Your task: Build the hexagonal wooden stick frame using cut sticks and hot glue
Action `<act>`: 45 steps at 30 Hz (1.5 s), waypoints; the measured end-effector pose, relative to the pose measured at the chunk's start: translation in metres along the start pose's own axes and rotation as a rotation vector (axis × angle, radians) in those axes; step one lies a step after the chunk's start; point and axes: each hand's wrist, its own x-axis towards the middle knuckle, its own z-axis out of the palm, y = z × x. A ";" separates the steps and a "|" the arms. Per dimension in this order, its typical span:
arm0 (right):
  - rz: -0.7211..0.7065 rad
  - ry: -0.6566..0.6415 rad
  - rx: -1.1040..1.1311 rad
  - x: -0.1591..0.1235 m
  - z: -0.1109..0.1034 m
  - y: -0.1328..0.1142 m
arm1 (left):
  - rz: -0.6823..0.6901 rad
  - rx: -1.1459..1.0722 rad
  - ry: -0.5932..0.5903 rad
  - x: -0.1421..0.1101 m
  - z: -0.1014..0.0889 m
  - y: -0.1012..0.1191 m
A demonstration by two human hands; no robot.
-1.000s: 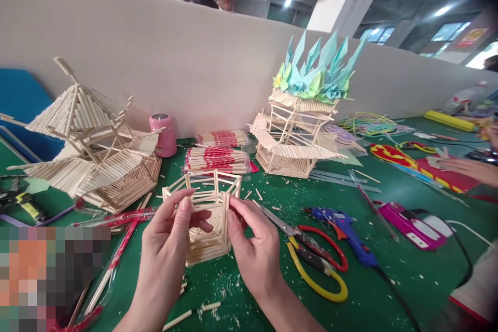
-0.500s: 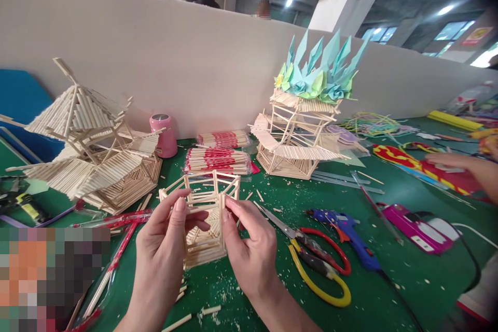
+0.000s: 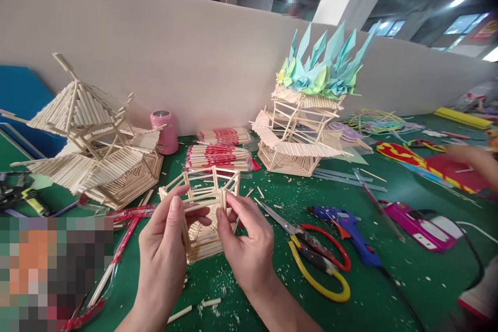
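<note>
A small many-sided frame of wooden chopstick pieces (image 3: 206,254) stands on the green table between my hands. My left hand (image 3: 165,244) is closed at its left side, thumb and fingers on a stick along the near upper edge. My right hand (image 3: 249,233) pinches the upright stick at the near right corner, thumb in front. A short horizontal stick (image 3: 204,203) spans the gap between both hands; whether it is fixed at its ends is hidden by my fingers. Wood crumbs and cut stick bits (image 3: 212,302) lie in front of the frame.
Scissors (image 3: 307,249), a blue glue gun (image 3: 350,233) and a magenta device (image 3: 424,225) lie at right. Stick pavilions stand left (image 3: 105,161) and right (image 3: 299,150). Behind are chopstick packs (image 3: 218,158) and a pink canister (image 3: 168,135). Another person's hand (image 3: 472,163) is far right.
The view has shifted slightly. My right thumb and fingers have moved a little upward and left on the upright stick. My left hand keeps its grip. The other person's hand has moved.
</note>
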 end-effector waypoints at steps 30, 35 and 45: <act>0.088 -0.030 0.116 -0.001 -0.004 0.005 | 1.249 1.286 -0.363 0.027 -0.011 0.030; 0.079 -0.012 0.097 -0.002 -0.004 0.004 | 1.296 1.259 -0.389 0.031 -0.011 0.029; 0.062 -0.011 0.114 -0.002 -0.005 0.002 | 1.128 1.229 -0.462 0.029 -0.012 0.028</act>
